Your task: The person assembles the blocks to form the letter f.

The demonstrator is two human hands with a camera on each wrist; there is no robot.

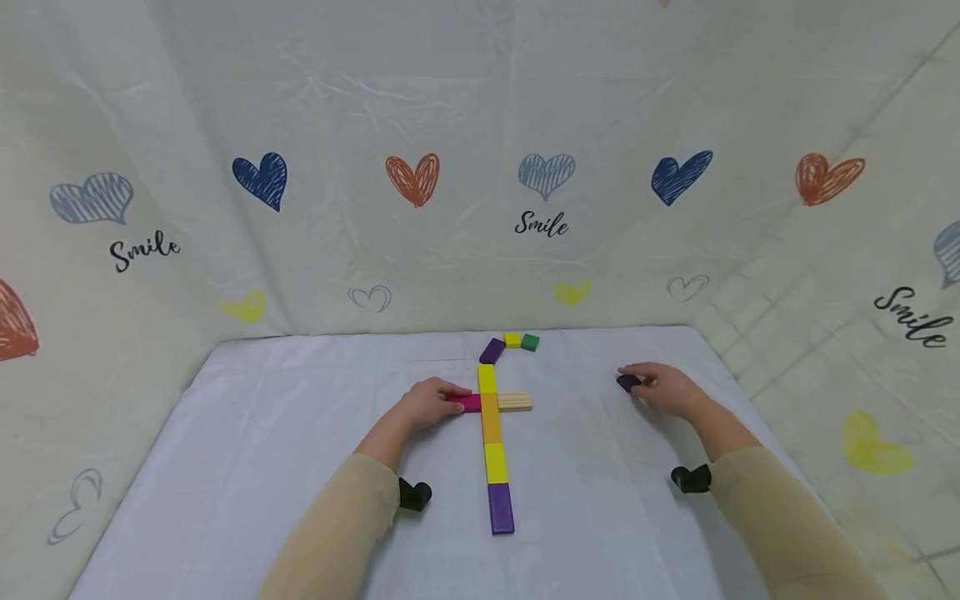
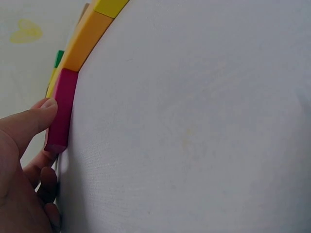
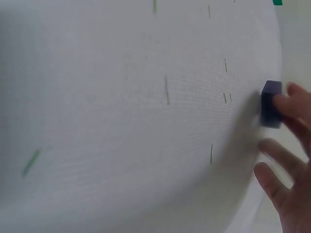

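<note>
My left hand [image 1: 430,402] pinches a magenta block [image 2: 63,111] between thumb and fingers. That block lies on the table with its far end against an orange block [image 1: 490,418], part of a straight row of yellow, orange and purple blocks. Opposite it, a ridged pale wooden piece [image 1: 515,402] meets the row's other side. Well to the right, my right hand [image 1: 667,389] grips a small dark purple block [image 3: 271,104] with thumb and fingertips. In the right wrist view its lower fingers are spread apart, and a shadow falls on the cloth beside the block.
Beyond the row's far end sit a tilted purple block [image 1: 492,351], a yellow block [image 1: 512,340] and a green block [image 1: 530,342]. A purple block [image 1: 501,509] forms the near end. White cloth [image 1: 585,500] covers the table; a printed curtain [image 1: 465,267] hangs behind.
</note>
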